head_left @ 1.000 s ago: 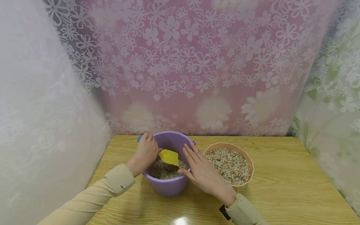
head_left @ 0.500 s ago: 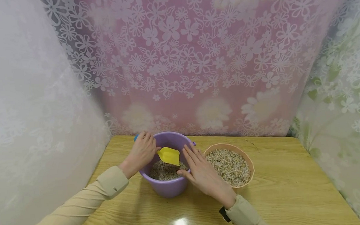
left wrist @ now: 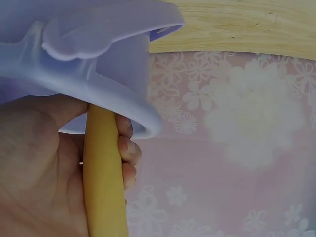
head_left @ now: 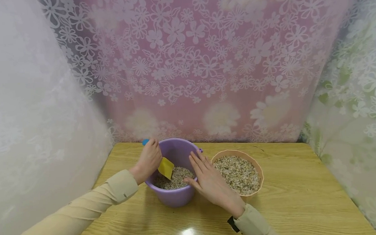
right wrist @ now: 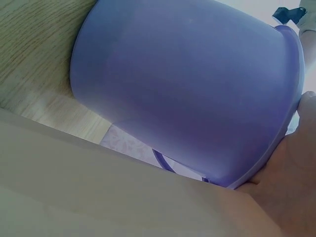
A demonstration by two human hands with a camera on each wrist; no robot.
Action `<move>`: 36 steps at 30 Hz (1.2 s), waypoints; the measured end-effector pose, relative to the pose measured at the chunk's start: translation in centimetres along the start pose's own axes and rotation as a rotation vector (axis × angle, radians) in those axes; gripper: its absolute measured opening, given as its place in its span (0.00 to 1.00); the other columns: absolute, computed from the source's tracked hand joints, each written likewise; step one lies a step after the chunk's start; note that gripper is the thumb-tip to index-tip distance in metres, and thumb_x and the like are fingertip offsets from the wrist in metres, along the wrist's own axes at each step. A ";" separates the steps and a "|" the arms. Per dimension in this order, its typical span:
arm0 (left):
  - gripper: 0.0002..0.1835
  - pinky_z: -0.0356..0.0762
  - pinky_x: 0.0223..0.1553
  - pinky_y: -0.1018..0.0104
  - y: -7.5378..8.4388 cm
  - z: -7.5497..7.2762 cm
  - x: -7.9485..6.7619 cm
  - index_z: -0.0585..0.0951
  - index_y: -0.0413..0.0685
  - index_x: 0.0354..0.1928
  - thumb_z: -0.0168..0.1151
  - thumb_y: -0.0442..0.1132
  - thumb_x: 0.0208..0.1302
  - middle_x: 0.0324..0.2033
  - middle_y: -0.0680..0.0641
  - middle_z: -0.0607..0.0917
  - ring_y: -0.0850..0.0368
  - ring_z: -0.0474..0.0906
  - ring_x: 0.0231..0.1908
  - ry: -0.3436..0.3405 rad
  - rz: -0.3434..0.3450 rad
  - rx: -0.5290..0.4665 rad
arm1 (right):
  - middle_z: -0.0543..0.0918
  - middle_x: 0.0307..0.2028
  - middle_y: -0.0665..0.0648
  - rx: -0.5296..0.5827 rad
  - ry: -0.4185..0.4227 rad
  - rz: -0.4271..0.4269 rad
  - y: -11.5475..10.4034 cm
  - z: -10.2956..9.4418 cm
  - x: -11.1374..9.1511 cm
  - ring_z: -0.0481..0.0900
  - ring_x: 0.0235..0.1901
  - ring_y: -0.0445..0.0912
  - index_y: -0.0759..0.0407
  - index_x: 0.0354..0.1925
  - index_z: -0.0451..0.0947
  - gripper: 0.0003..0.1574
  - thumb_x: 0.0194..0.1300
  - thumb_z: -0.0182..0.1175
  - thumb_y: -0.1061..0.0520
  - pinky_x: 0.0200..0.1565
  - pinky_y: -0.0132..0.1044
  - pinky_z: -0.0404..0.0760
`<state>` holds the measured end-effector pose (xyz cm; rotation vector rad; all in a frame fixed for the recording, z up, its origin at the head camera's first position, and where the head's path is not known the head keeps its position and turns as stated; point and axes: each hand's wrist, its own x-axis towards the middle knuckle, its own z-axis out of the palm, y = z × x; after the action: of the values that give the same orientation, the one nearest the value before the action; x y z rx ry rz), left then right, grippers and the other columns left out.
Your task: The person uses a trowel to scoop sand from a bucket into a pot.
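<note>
Scoop tipped down, gripped by left hand. Right hand rests flat on bucket. Some grain is in; bowl has lots left.

We take the left hand on the scoop as origin; it sits at the left rim of the bucket. Right of the grip, and a little nearer us, the scoop's blade lies inside the bucket, over the left part of the grain (contact we cannot tell). The handle end juts out behind the grip. Across the bucket from it, the right hand rests on the right rim. Farther right, partly behind that hand, we note the bowl, with more grain in it. Bucket and bowl stand on the table; behind the grip, past the table's far edge, hangs the curtain.
</note>
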<state>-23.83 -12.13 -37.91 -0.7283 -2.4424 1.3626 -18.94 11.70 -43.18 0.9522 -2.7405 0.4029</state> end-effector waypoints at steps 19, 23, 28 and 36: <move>0.27 0.54 0.67 0.54 0.9 -0.8 0.9 0.71 0.67 0.73 0.53 0.58 0.75 0.71 0.56 0.71 0.53 0.62 0.74 -0.225 0.173 0.149 | 0.52 0.78 0.64 0.040 0.005 0.009 -0.1 -0.1 0.0 0.43 0.79 0.57 0.67 0.78 0.50 0.50 0.78 0.43 0.33 0.74 0.54 0.52; 0.28 0.55 0.65 0.53 1.3 -0.6 1.0 0.71 0.66 0.72 0.56 0.59 0.73 0.70 0.55 0.74 0.53 0.67 0.70 -0.225 0.189 0.165 | 0.52 0.78 0.64 0.036 0.010 0.006 -0.2 0.0 0.0 0.44 0.79 0.57 0.67 0.78 0.50 0.50 0.78 0.41 0.32 0.75 0.53 0.51; 0.34 0.53 0.69 0.51 1.9 -0.6 1.3 0.69 0.64 0.74 0.59 0.63 0.69 0.71 0.54 0.72 0.52 0.64 0.72 -0.228 0.197 0.150 | 0.52 0.78 0.64 0.021 0.016 0.005 -0.2 0.0 -0.1 0.44 0.79 0.58 0.67 0.78 0.50 0.50 0.78 0.41 0.32 0.74 0.53 0.51; 0.21 0.54 0.42 0.59 3.5 0.6 2.2 0.80 0.54 0.28 0.52 0.58 0.75 0.21 0.54 0.73 0.53 0.59 0.32 -0.100 0.082 -0.082 | 0.53 0.78 0.63 0.036 0.022 0.023 -0.4 -0.1 -0.1 0.43 0.79 0.57 0.66 0.78 0.51 0.48 0.78 0.47 0.35 0.75 0.50 0.50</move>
<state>-24.95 -9.86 -41.26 -0.8062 -2.5865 1.3657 -18.60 11.46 -43.08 0.9205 -2.7353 0.4647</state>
